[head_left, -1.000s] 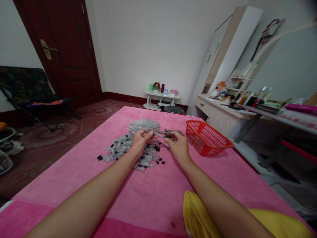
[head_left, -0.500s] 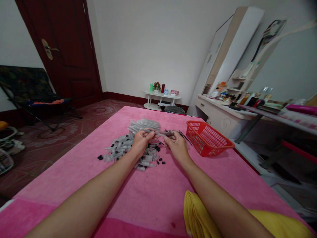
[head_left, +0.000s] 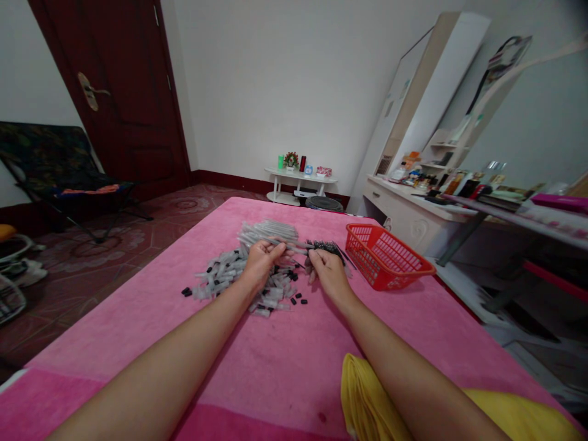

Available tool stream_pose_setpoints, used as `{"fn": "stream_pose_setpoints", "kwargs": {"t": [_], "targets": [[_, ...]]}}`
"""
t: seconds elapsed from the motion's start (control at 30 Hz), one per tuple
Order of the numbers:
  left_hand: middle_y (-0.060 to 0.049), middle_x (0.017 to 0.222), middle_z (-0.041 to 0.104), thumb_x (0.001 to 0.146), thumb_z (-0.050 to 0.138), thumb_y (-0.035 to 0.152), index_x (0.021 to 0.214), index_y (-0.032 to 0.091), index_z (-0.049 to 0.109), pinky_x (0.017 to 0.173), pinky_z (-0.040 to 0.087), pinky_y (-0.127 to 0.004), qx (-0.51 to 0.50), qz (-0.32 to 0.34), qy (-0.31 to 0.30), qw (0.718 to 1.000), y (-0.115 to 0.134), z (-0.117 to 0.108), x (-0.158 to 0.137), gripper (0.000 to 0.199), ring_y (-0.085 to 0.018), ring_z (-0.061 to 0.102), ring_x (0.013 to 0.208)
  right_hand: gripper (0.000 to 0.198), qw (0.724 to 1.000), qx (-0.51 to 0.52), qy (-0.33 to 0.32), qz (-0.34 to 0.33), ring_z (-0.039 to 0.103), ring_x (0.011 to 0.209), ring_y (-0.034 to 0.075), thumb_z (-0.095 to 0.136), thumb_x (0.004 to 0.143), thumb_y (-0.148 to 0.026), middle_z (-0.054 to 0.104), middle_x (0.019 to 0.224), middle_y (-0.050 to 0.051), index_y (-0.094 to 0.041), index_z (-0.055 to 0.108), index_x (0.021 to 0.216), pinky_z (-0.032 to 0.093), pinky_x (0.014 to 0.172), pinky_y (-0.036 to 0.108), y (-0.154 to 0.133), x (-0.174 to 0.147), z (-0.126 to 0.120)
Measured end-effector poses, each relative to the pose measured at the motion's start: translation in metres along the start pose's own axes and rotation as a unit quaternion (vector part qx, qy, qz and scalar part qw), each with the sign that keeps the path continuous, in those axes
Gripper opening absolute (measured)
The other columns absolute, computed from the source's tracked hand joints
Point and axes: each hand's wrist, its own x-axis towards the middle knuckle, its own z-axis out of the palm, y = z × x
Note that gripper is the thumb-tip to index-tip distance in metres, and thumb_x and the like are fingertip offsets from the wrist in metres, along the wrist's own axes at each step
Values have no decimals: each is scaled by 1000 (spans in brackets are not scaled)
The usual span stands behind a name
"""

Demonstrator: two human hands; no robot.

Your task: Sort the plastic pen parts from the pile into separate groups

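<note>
Pink cloth point(head_left: 257, 367) beneath one slim tube point(head_left: 297, 246)

Left of the red basket point(head_left: 390, 280), the left hand point(head_left: 263, 263) pinches the tube, presumably steadying it; the right hand point(head_left: 328, 269) meets its basket-side end, grip unclear. Tube stack point(head_left: 271, 230) and clear pieces point(head_left: 220, 275) lie farther left of the basket, seemingly for easy reach. White wall point(head_left: 275, 79) rises beyond the basket.

Right hand point(head_left: 328, 268) is rolling over and coming slightly nearer, so more black bits point(head_left: 329, 246) are showing beyond it now.

No text I can read, no legible label, brand, number or sign, any marks too small or blurred.
</note>
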Motion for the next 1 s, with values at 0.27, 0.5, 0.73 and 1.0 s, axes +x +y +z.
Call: {"fn": "stream_pose_setpoints", "kwargs": {"t": [0.27, 0.5, 0.73, 1.0], "targets": [[-6, 71, 71, 59, 79, 40, 84, 12, 62, 59, 54, -26, 5, -6, -12, 1000, 0, -1, 0, 42, -17, 66, 60, 36, 1000, 4, -8, 3, 52, 39, 11, 44, 86, -48, 57, 56, -2, -18, 52, 69, 39, 39, 22, 2, 0, 2], [-8, 80, 72, 62, 78, 39, 85, 12, 62, 59, 55, -25, 8, -5, -28, 1000, -2, -2, 0, 39, -17, 68, 64, 40, 999, 19, -16, 22, 50, 35, 11, 43, 85, -52, 57, 52, -2, -18, 52, 66, 37, 36, 22, -2, -1, 1], [-8, 84, 72, 61, 78, 38, 84, 13, 61, 60, 54, -25, 7, -6, -39, 999, 0, -1, -1, 38, -16, 67, 64, 44, 996, 74, -22, 52, 50, 33, 11, 48, 80, -57, 56, 49, -1, -17, 51, 63, 37, 34, 21, -1, -1, 3], [-8, 88, 71, 63, 77, 37, 86, 13, 59, 61, 54, -25, 10, 3, -50, 999, 0, -1, -3, 38, -15, 67, 66, 43, 987, 137, -22, 79, 49, 32, 10, 57, 75, -58, 57, 49, 0, -16, 52, 64, 35, 33, 20, 4, 1, 5]]}}
